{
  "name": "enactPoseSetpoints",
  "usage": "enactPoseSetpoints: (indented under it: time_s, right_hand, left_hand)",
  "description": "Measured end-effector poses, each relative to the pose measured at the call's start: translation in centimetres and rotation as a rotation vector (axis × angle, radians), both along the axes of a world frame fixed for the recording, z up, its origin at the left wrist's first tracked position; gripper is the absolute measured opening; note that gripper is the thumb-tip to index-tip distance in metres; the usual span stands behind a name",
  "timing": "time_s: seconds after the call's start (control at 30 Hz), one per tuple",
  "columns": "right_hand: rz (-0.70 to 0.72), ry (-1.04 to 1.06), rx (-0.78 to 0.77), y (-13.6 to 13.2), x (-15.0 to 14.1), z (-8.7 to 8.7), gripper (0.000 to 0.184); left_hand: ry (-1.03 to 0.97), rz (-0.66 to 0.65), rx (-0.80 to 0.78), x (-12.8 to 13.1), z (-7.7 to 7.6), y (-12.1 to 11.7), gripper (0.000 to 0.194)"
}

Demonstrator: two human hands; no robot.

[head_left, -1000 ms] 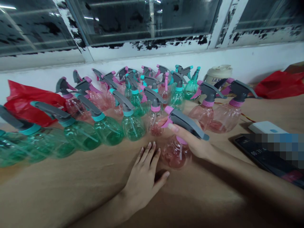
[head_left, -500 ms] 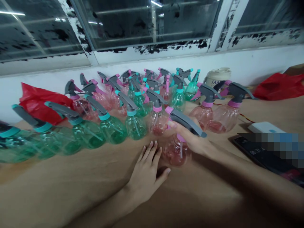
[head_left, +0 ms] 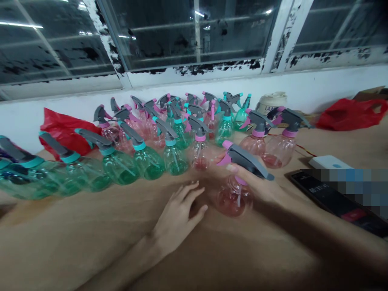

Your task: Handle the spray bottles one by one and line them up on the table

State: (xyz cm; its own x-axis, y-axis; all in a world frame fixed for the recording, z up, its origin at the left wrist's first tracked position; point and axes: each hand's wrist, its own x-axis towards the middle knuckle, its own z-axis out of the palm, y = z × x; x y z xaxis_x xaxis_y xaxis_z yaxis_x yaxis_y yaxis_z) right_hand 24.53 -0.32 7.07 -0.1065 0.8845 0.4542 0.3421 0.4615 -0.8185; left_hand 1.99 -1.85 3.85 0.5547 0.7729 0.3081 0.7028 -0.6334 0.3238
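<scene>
My right hand (head_left: 257, 184) is wrapped round the neck of a pink spray bottle (head_left: 235, 198) with a grey trigger head (head_left: 248, 161) and a pink nozzle; the bottle stands on the brown table (head_left: 91, 242). My left hand (head_left: 177, 214) lies flat on the table just left of that bottle, fingers stretched out and slightly apart, holding nothing. Behind both hands stand rows of several green spray bottles (head_left: 147, 159) and pink spray bottles (head_left: 200, 155).
Two more pink bottles (head_left: 280, 145) stand at the right. A black phone (head_left: 333, 198) and a white box (head_left: 329, 162) lie at the right edge. Red plastic bags lie at the left (head_left: 65, 129) and right (head_left: 348, 113). A cream jar (head_left: 271, 103) sits by the wall.
My right hand has shifted the pink bottle a little to the right, away from my left hand. The view has tilted and slid slightly; my left hand stays flat on the table.
</scene>
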Motion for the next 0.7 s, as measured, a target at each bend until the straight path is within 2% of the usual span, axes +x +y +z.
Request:
enactPoseSetpoints:
  time_s: [0.07,0.17,0.23,0.27,0.3,0.37,0.43,0.47,0.57,0.7]
  right_hand:
    - [-0.031,-0.01,0.006,-0.2,0.3,0.3,0.026]
    - [-0.076,-0.04,0.011,-0.3,0.7,0.7,0.031]
    - [-0.075,-0.049,-0.006,-0.4,0.8,0.9,0.039]
    - [-0.067,-0.052,-0.02,-0.5,0.9,0.9,0.046]
    - [-0.063,-0.056,-0.03,-0.5,0.9,0.9,0.053]
    - [-0.069,-0.081,-0.05,-0.6,0.9,0.8,0.064]
    - [-0.084,-0.131,-0.053,-0.7,1.0,0.7,0.065]
    - [-0.082,-0.162,-0.048,-0.8,1.1,0.6,0.06]
    - [-0.052,-0.256,-0.034,-1.0,1.6,0.1,0.04]
    - [-0.063,-0.331,-0.06,-1.6,3.0,-0.5,0.039]
  left_hand:
    - [-0.198,0.055,0.019,-0.7,2.6,-0.9,0.032]
    - [-0.445,0.15,0.16,-1.2,5.8,-2.9,0.035]
    - [-0.416,0.107,0.186,-0.8,6.7,-4.4,0.038]
    - [-0.346,0.035,0.185,-0.4,6.8,-5.1,0.038]
    - [-0.232,-0.12,0.174,0.1,6.7,-5.7,0.037]
    - [-0.052,-0.346,0.131,0.9,6.1,-6.6,0.032]
    - [0.042,-0.477,0.113,1.4,5.4,-6.8,0.031]
    - [0.044,-0.482,0.111,1.5,5.1,-6.7,0.031]
    - [-0.059,-0.351,0.094,1.2,4.7,-5.6,0.033]
    - [-0.186,-0.242,0.069,0.7,4.8,-3.8,0.033]
